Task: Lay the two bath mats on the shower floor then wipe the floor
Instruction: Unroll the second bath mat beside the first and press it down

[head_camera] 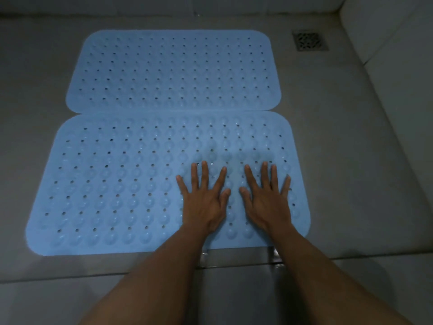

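Pressed flat, spread-fingered, left hand (203, 200) and right hand (267, 198) on near mat (112, 184), far mat (173, 71) touching its edge beyond the fingertips; probably soft, floppy, grippy rubber, best lifted by a corner.

The left hand (203, 202) and right hand (267, 202) cover part of the near bath mat (112, 184), both forearms run off the bottom edge, and the floor drain's (309, 41) grating is too dim to make out.
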Motion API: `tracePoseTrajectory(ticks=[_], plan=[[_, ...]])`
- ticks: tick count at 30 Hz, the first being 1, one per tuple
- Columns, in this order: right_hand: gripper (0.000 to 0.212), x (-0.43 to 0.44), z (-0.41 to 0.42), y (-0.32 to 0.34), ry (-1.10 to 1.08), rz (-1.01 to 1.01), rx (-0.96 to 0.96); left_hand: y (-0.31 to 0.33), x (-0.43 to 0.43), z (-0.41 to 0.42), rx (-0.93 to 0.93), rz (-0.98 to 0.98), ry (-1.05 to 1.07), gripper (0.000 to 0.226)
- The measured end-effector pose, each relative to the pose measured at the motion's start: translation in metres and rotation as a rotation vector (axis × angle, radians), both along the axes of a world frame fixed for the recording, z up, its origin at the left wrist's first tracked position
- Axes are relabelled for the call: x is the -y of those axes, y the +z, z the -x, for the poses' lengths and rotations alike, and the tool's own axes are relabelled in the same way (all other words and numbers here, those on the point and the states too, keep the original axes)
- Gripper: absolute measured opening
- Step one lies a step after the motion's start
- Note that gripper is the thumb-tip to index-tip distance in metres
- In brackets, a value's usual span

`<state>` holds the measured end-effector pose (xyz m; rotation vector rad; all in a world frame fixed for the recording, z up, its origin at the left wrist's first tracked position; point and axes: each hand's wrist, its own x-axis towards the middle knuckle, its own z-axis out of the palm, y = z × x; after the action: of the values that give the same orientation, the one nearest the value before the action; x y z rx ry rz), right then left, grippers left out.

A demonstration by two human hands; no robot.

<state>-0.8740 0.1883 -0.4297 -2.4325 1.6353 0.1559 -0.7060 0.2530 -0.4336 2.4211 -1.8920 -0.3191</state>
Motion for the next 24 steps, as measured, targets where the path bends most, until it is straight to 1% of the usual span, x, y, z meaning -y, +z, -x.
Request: tracePoseTrajectory(ticks=[7,15,20,24], plan=[[0.061,-0.002,0.003,-0.005,0.006,0.046,0.011,0.000,0.001,0.006,0.054,-0.047,0.044,0.060],[0.061,0.003,0.003,-0.002,0.003,-0.002,0.028,0.007,0.006,0.007,0.033,-0.029,0.062,0.062],[0.061,0.006,0.005,-0.005,0.004,-0.024,0.015,0.006,0.009,0.007,0.052,-0.086,0.058,0.062],[0.059,0.007,0.005,-0.007,0.008,-0.035,0.008,0.005,0.010,0.007,0.045,-0.088,0.062,0.061]])
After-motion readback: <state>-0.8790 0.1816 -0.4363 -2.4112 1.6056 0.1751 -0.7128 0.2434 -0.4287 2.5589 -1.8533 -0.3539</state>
